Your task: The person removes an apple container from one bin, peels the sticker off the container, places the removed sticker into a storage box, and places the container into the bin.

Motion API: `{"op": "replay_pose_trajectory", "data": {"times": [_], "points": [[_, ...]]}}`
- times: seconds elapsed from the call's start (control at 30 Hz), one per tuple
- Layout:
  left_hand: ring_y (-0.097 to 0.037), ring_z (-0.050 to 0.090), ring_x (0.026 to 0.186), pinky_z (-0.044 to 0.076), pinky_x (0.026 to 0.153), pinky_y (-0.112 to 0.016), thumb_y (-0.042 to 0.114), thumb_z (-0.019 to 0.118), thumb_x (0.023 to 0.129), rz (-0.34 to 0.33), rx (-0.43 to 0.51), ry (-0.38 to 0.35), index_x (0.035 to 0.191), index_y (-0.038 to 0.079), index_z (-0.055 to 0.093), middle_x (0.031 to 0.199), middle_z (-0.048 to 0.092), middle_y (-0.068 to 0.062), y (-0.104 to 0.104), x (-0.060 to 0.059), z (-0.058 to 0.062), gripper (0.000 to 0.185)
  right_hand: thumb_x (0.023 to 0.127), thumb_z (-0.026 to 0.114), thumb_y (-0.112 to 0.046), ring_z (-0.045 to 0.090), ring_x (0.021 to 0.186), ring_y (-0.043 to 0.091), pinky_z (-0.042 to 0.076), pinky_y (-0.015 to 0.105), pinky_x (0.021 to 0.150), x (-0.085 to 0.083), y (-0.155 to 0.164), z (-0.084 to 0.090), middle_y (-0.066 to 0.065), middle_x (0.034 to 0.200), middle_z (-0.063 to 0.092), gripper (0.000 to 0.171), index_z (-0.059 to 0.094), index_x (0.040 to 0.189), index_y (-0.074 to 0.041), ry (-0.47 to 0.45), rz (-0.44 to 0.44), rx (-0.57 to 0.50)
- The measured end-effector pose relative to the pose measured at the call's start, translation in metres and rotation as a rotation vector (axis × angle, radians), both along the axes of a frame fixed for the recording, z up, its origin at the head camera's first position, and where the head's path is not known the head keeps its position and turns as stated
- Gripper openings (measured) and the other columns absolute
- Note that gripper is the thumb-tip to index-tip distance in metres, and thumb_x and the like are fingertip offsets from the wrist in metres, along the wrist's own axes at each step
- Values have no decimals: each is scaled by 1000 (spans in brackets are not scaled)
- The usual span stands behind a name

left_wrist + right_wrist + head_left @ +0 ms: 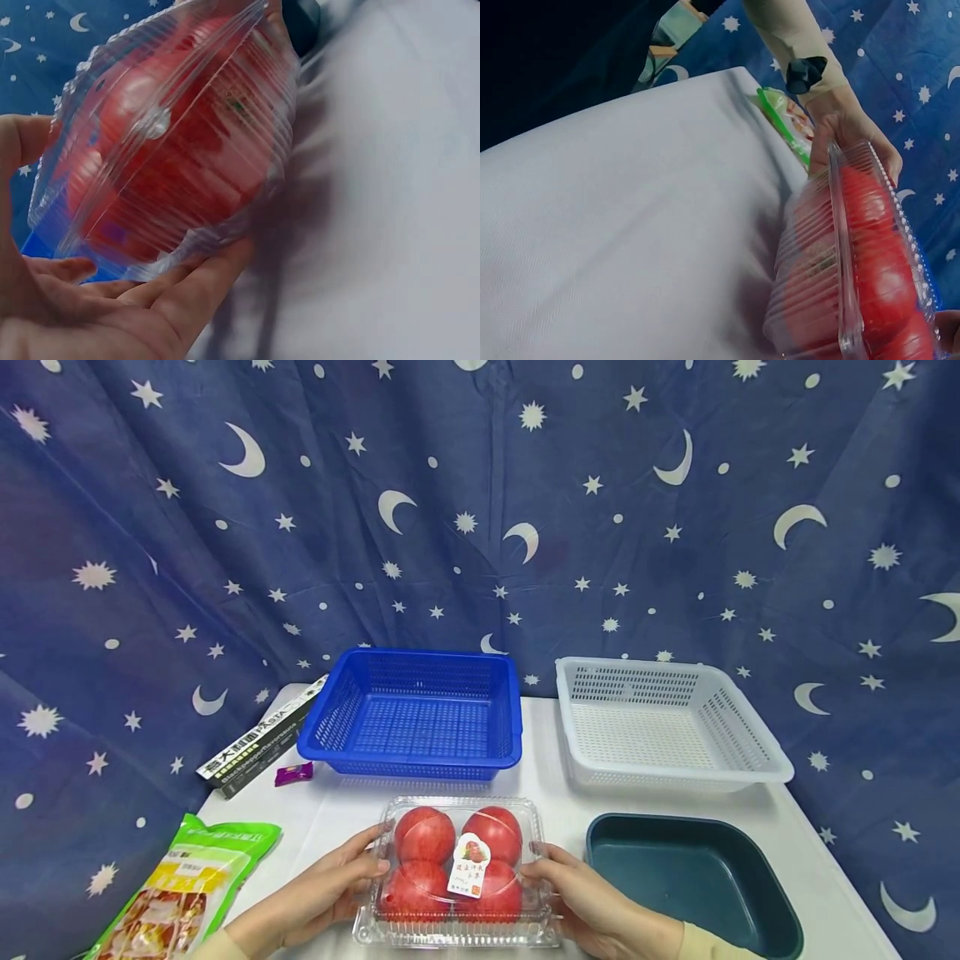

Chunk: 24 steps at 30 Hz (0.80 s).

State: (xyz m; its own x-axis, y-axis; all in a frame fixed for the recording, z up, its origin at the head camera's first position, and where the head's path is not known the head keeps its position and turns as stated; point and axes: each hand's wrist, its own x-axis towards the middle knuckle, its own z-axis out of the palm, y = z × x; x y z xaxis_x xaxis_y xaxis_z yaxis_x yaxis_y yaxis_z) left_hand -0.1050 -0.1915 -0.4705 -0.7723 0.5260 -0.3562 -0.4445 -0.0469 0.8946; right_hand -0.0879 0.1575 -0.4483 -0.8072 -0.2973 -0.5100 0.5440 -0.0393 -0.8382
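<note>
We see the head view bright and evenly lit, sharp in the middle, with the star-print curtain [480,510] bowing at the edges. Soft shadows lie on the desk [540,760]. Both wrist views are blurred; the clear box [172,135] catches glare and throws a smeared shadow beneath it.

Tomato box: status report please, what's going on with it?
Left hand and right hand grip the tomato box by its sides. Lid closed. Blue basket and white basket behind; nothing blocking.
</note>
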Motion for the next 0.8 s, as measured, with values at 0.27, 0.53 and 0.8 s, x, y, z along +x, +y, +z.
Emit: {"op": "replay_pose_trajectory", "data": {"times": [0.27,0.53,0.8], "points": [[-33,49,133,52,99,-50,25,58,103,-24,-56,10,164,6,1,164,-1,-36,-3,-8,-6,86,92,66,-21,54,115,32,53,42,91,-6,-3,-5,25,136,47,84,19,157,4,13,-26,16],[-33,52,127,54,96,-46,28,61,101,-17,-141,36,164,8,10,163,8,-35,-4,-12,-7,83,91,66,-23,45,119,39,48,47,93,-10,-5,-6,29,139,41,87,18,157,7,-2,-41,101],[-30,58,120,53,97,-45,27,60,101,-27,-127,49,164,7,6,162,4,-36,-5,-14,-9,85,91,68,-25,50,116,38,50,48,89,-13,-7,-6,28,136,48,84,23,155,7,6,-28,193]]}}
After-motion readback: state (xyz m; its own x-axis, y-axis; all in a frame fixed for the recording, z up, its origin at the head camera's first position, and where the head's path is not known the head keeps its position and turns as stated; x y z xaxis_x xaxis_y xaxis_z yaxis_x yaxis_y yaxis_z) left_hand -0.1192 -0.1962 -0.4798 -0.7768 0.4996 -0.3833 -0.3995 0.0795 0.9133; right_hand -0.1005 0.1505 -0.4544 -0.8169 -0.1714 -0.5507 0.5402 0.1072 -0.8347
